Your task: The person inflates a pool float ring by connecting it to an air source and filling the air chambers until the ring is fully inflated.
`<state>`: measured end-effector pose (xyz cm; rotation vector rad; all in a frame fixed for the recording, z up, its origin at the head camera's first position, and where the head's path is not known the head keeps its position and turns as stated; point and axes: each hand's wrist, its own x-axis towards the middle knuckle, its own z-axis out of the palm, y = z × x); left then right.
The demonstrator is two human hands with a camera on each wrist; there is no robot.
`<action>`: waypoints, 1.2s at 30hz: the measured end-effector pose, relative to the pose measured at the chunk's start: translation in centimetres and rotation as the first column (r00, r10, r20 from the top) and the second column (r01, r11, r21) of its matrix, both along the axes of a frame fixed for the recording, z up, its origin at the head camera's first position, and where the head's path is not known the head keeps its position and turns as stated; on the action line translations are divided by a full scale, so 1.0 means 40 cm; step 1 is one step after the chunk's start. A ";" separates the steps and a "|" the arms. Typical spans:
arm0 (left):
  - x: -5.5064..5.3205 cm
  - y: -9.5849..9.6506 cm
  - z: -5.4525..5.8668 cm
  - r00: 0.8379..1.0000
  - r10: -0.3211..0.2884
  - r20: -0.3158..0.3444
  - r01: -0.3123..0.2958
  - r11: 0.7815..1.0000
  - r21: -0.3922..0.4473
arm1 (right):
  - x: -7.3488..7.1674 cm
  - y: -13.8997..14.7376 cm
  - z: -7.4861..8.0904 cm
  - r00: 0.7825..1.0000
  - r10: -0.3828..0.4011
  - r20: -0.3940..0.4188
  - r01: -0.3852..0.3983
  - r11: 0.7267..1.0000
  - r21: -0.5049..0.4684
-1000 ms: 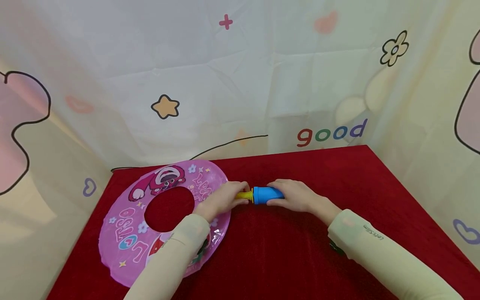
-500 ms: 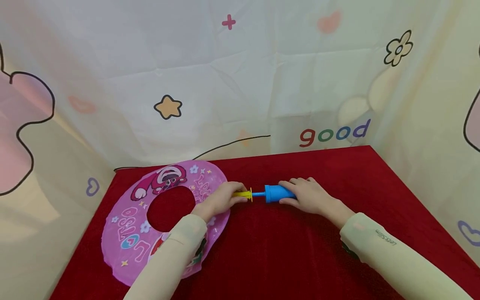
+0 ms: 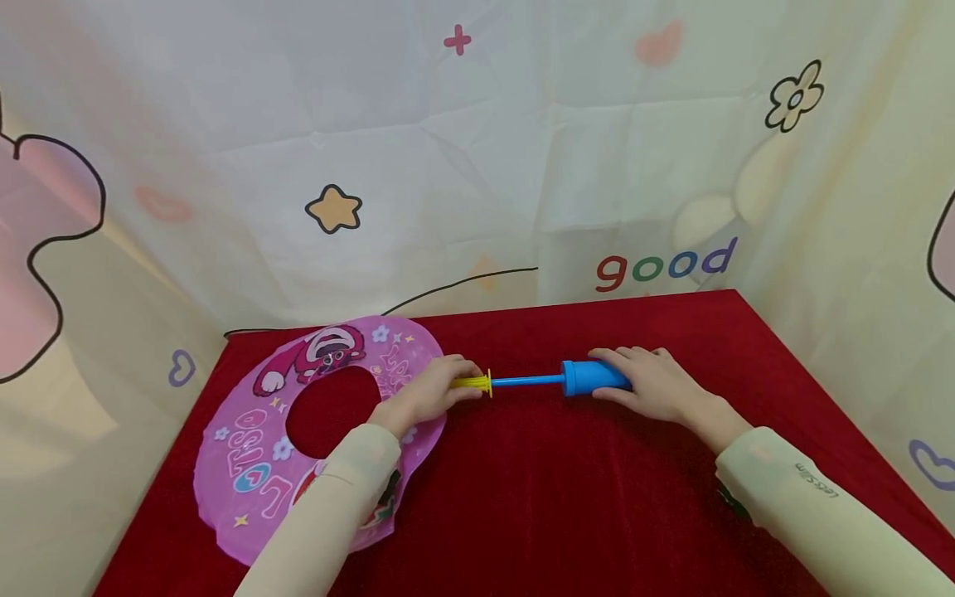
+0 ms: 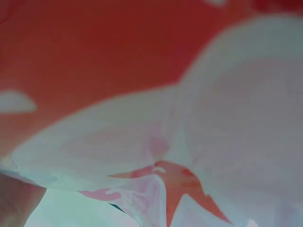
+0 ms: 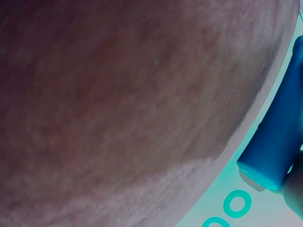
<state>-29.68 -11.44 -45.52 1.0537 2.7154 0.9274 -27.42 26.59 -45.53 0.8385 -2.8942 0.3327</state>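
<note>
A hand pump with a blue barrel (image 3: pixel 585 378) lies level between my hands in the head view. Its thin blue rod (image 3: pixel 526 381) is drawn out and ends in a yellow handle (image 3: pixel 472 383). My left hand (image 3: pixel 429 390) grips that handle; my right hand (image 3: pixel 660 385) holds the barrel near its far end. Under my left forearm lies a pink swim ring (image 3: pixel 246 497), rather flat, with bear prints. Its printed plastic (image 4: pixel 236 123) fills most of the left wrist view. Skin covers much of the right wrist view, with the blue barrel (image 5: pixel 274 127) at the right edge.
Red cloth (image 3: pixel 522 497) covers the table. A printed curtain (image 3: pixel 448 166) hangs behind it and along both sides. Beneath my right sleeve (image 3: pixel 813 489) a small dark green thing (image 3: pixel 733 502) peeks out, mostly hidden.
My right hand has moved right with the barrel, drawing the rod far out of it. My left hand has shifted slightly left, still gripping the handle.
</note>
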 end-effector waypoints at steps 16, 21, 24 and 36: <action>-0.002 0.017 0.019 0.999 0.032 -0.022 -0.031 0.999 0.031 | -0.005 -0.126 0.032 0.997 0.052 -0.048 -0.051 0.998 0.024; 0.006 0.028 0.024 0.999 0.053 -0.004 -0.053 0.998 0.038 | -0.005 -0.177 0.041 0.996 0.072 -0.044 -0.070 0.997 0.041; 0.015 0.032 0.025 0.998 0.063 0.011 -0.063 0.997 0.051 | -0.001 -0.205 0.049 0.995 0.087 -0.053 -0.083 0.995 0.061; -0.003 -0.012 0.021 1.000 0.006 -0.013 -0.004 0.994 0.110 | -0.014 -0.138 0.053 0.999 0.031 0.017 -0.031 1.000 0.005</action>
